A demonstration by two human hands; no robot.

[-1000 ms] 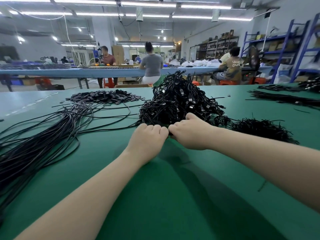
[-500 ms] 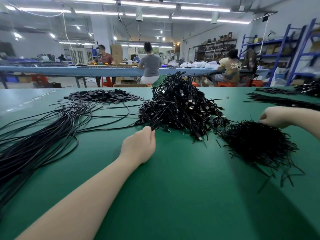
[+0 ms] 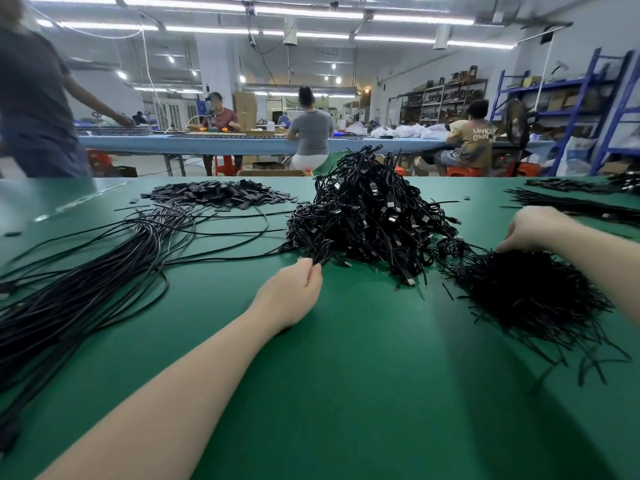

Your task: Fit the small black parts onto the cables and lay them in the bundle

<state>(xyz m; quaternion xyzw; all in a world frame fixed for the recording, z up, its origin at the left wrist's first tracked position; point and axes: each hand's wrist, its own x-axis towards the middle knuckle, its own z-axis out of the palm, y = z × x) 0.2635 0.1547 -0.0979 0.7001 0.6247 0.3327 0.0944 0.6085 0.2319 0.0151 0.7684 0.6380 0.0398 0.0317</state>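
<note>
Single head-worn wide-angle cam, looking fwd and down over green tabletop (image 3: 346, 393) from its near edge. Both forearms enter from bottom of frame, close to lens; left hand (image 3: 294, 292) near centre, right hand (image 3: 533, 230) at right. Upper third takes in workshop bkgd, far off. No 2nd view to overlap.

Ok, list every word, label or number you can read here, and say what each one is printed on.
"UNKN OWN": pale letters in two lines on the back of the olive T-shirt of the person seated at the far blue table.
Cardboard boxes on the blue shelving: any markings are too small to read.
USB plugs in the tangled cable heap: marks too blurred to read.
</note>
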